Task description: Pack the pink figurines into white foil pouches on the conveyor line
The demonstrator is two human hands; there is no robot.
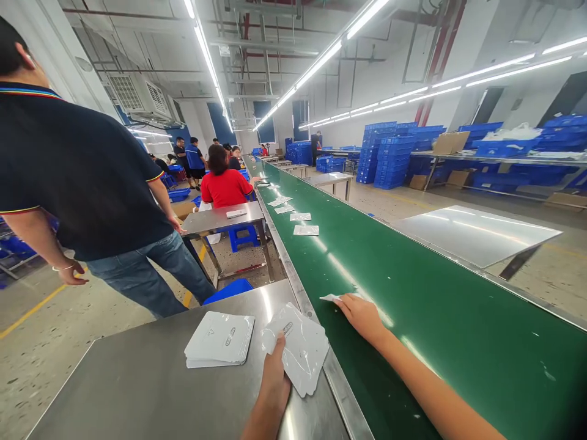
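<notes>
My left hand [275, 373] grips a fanned bunch of flat white printed packets [302, 351], thumb on top, over the edge between the steel table and the belt. To its left, a stack of the same white packets [220, 339] lies on the steel table [151, 379]. My right hand [360, 315] reaches over the green conveyor belt [440, 330], its fingers closed on a single white packet [329, 297] close to the belt surface. Further up the belt lie several more white packets [306, 230], flat and spaced apart.
A person in a dark shirt [82, 177] stands close on the left. Another person in red [224, 186] sits along the belt beside a steel table [220, 221]. Stacked blue crates [394, 160] and a low steel table [481, 235] are on the right. A blue stool [227, 290] stands beyond my table.
</notes>
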